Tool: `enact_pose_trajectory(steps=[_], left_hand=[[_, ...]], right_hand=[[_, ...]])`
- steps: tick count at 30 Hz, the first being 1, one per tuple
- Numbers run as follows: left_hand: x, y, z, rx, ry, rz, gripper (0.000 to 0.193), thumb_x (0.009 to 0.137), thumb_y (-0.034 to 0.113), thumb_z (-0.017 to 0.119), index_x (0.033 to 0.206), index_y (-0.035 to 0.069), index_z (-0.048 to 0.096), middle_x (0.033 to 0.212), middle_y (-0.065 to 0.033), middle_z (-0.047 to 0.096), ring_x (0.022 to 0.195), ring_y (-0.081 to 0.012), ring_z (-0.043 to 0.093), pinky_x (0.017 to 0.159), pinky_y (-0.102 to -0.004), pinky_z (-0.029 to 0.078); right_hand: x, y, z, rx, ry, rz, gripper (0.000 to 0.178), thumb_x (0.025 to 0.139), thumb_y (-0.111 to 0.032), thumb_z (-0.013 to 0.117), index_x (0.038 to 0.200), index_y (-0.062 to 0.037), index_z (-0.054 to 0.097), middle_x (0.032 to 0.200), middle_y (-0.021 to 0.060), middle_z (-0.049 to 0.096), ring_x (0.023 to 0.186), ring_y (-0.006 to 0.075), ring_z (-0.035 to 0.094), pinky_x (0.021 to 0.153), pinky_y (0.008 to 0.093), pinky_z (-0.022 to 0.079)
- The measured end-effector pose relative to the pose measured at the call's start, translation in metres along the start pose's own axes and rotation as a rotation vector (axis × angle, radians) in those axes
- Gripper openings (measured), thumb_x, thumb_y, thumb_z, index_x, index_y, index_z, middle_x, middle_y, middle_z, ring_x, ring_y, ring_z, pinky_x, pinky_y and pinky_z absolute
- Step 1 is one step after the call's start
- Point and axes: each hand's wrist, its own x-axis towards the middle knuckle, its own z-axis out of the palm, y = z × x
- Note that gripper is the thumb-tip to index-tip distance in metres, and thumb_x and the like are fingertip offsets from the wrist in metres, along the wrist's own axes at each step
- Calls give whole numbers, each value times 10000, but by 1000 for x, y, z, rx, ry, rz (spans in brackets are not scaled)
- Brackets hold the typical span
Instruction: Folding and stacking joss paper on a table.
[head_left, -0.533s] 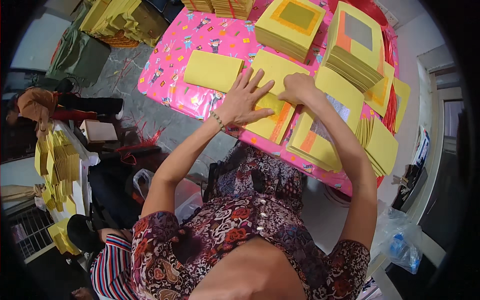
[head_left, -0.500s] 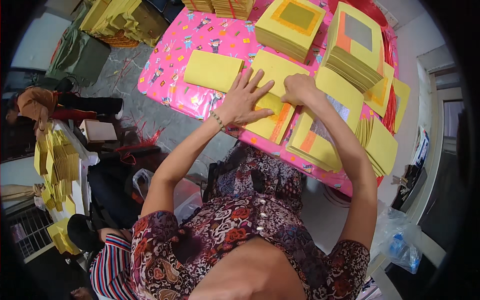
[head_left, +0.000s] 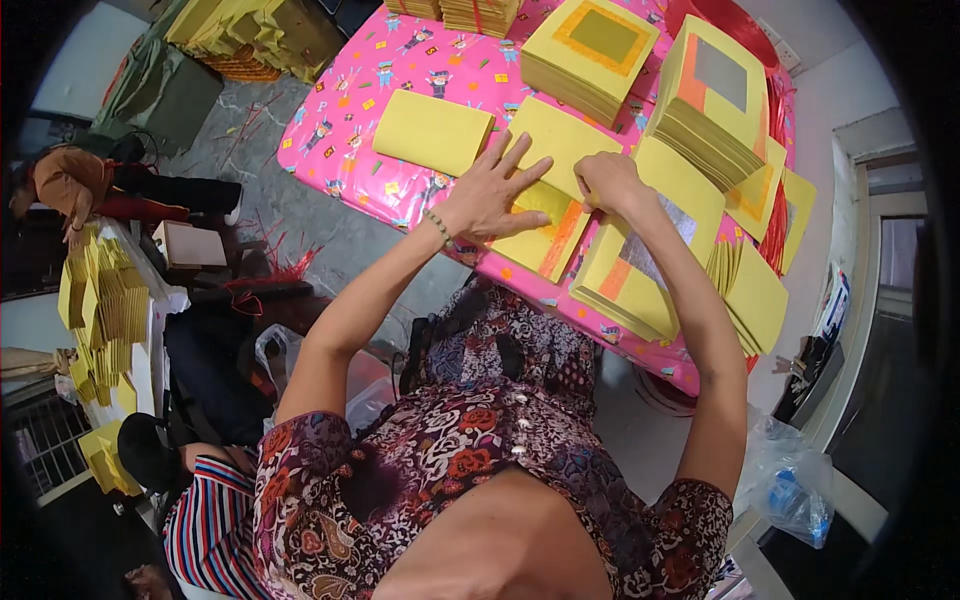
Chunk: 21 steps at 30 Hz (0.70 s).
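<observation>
Yellow paper sheet (head_left: 566, 140) on the pink table (head_left: 335, 150): a fold being pressed, I judge.
In my head view, the left hand (head_left: 492, 202) spreads open on it; the right hand (head_left: 609, 182) curls at its right edge (pinching or just pressing, I can't tell). The next move calls for a steady left palm.

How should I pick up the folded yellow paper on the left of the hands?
I'd pinch the folded yellow paper by its short left end, coming from the left, thumb on top. It lies flat, and that end points away from the left hand, with pink tablecloth beside it. The right end sits close to the left hand's fingertips.
</observation>
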Motion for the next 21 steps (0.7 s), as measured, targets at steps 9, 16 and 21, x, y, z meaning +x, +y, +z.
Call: enact_pose_trajectory(steps=[9, 16, 21], left_hand=[[8, -16, 0, -168, 4, -14, 687, 970, 531, 458, 1515, 139, 312, 1546, -268, 247, 1440, -471, 176, 1169, -537, 203], [8, -4, -21, -439, 290, -329, 590, 931, 337, 601, 1399, 26, 422, 1453, -295, 376, 1331, -425, 396, 1058, -464, 374], [28, 7, -21, -481, 367, -586, 698, 896, 349, 650, 1393, -39, 350, 1222, -305, 553, 1075, -402, 600, 850, -450, 498]], right_hand=[[-13, -16, 4, -27, 288, -73, 389, 732, -354, 786, 936, -45, 664, 849, 158, 694, 806, 319, 694, 692, 444, 552], [-11, -20, 21, -202, 527, -234, 192, 790, -191, 666, 858, -36, 573, 760, 121, 667, 662, 283, 681, 562, 403, 534], [-26, -26, 18, -245, 652, -223, 90, 790, -105, 615, 831, -49, 559, 730, 110, 647, 615, 266, 669, 521, 376, 520]])
